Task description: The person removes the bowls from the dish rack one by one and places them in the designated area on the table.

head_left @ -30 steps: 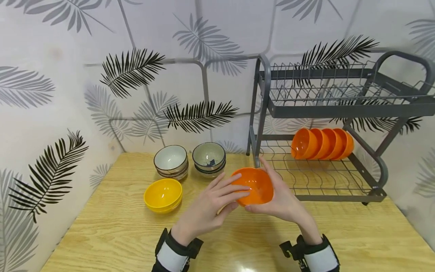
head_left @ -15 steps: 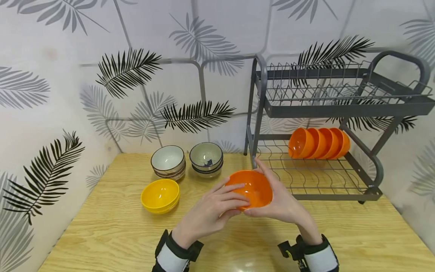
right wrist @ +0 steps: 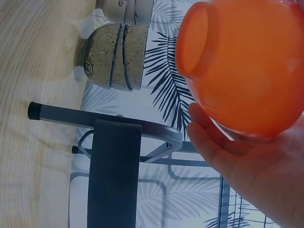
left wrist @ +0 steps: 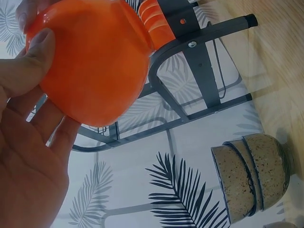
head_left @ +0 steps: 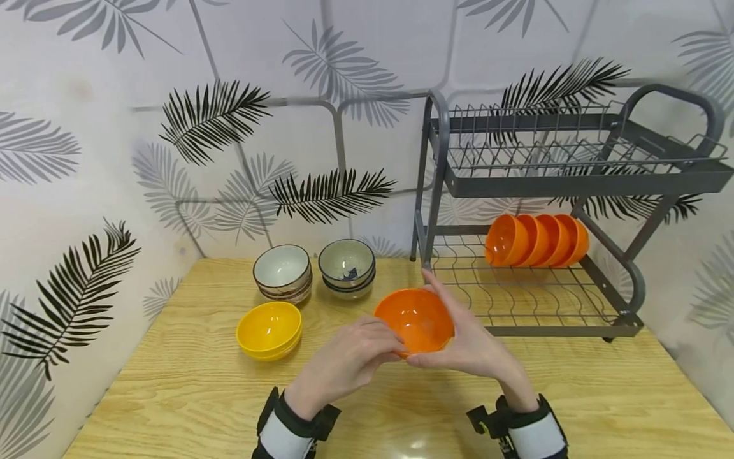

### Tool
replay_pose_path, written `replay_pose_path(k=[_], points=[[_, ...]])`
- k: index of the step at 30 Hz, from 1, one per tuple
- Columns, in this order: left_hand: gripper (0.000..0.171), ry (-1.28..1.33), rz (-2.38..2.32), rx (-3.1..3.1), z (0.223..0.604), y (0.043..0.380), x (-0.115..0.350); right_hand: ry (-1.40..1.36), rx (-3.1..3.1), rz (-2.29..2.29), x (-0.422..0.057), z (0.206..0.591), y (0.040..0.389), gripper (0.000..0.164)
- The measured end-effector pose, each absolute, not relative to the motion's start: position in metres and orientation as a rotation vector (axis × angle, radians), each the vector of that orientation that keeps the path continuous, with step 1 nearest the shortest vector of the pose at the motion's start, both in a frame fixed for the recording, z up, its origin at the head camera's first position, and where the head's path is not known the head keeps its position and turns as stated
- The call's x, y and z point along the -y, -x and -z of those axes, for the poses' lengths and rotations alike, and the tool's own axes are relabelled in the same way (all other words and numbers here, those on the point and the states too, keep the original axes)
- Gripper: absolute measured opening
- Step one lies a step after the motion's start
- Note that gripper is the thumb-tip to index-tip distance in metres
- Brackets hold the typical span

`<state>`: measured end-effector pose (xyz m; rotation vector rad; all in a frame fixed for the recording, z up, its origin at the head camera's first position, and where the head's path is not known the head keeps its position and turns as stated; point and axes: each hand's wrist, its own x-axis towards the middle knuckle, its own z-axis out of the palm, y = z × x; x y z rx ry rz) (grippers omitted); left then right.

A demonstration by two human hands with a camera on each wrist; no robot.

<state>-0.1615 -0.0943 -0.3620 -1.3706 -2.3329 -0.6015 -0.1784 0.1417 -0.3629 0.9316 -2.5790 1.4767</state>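
1. Head view: I hold the bowl point(head_left: 421, 326) clear of the bench point(head_left: 189, 395), its mouth turned up toward the camera. My left grip point(head_left: 351, 357) is clamped on the rim at 8 o'clock, fingers curled over into the hollow. My right grip point(head_left: 473, 344) is clamped on the side from 3 to 5 o'clock, thumb against the near rim. Reckoned from the bowl, the nested yellow bowls point(head_left: 269, 331) sit at 9 o'clock, the white bowls point(head_left: 281, 271) between 9 and 10, and the grey bowls point(head_left: 346, 261) at 10. The rack point(head_left: 573, 187) rises between 1 and 2; four racked bowls point(head_left: 536, 241), also orange, stand on edge in a row on its lower tier.
2. Left wrist view: the bowl fills 11 o'clock, my thumb pressed to its outside and my fingers passing behind it. The rack shows at 1, the grey bowls at 4.
3. Right wrist view: the bowl's outside and foot ring show at 1 o'clock. My right fingers run along its edge; the thumb is hidden. The grey bowls are at 11, the rack at 7.
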Motion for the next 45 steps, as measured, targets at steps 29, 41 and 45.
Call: replay_pose_path(k=[29, 41, 45], points=[[0.006, 0.795, 0.321, 2.525, 0.378, 0.175, 0.119, -0.873, 2.508, -1.503, -0.146, 0.364, 0.181, 0.08], [0.005, 0.657, 0.265, 2.693, 0.4, 0.184, 0.121, -0.903, 2.486, -1.526, -0.147, 0.363, 0.181, 0.077], [0.005, 0.644, 0.256, 2.733, 0.403, 0.186, 0.122, -0.902, 2.483, -1.535, -0.147, 0.363, 0.181, 0.076]])
